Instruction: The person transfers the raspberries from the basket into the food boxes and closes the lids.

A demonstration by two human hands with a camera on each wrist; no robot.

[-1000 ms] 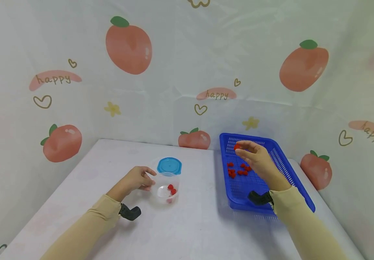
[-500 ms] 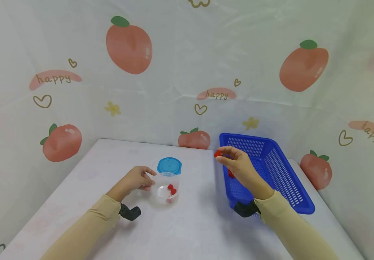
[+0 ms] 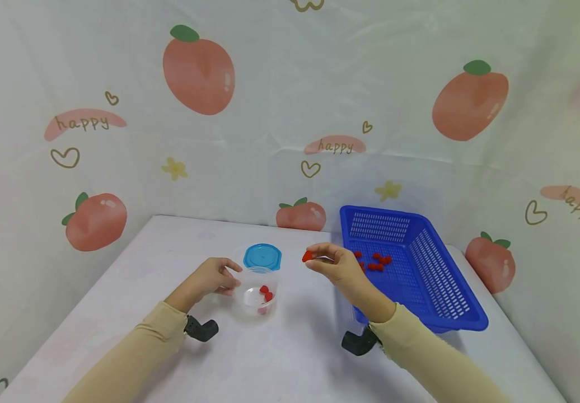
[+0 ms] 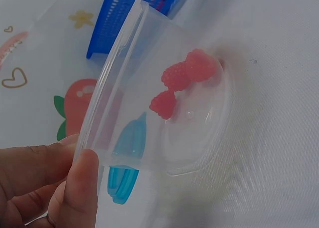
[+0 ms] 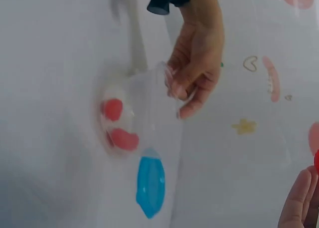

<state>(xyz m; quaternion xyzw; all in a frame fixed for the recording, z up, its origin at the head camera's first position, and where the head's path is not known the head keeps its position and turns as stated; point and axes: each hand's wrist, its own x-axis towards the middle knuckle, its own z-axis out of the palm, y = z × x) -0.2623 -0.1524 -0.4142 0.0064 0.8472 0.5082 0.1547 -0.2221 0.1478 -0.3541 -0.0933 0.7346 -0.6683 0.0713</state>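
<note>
My left hand (image 3: 211,280) pinches the rim of a clear plastic container (image 3: 249,298) between thumb and fingers. The container stands upright on the table. Three bumpy red raspberries (image 4: 174,77) lie at its bottom in the left wrist view. Between the thumb and fingertips of my right hand (image 3: 345,274) is another raspberry (image 3: 307,256). That hand is above the table, between the container and a blue basket. The right wrist view catches only the edge of this raspberry (image 5: 316,159) and some fingers.
A blue lid (image 3: 262,256) lies just behind the container. On the right stands the blue slotted basket (image 3: 463,313) with several raspberries (image 3: 382,259) on its floor. A fruit-printed cloth (image 3: 249,145) hangs behind the table (image 3: 290,358).
My right hand has moved left and down, out from over the basket, carrying the raspberry towards the container. My left hand and the container have stayed in place.
</note>
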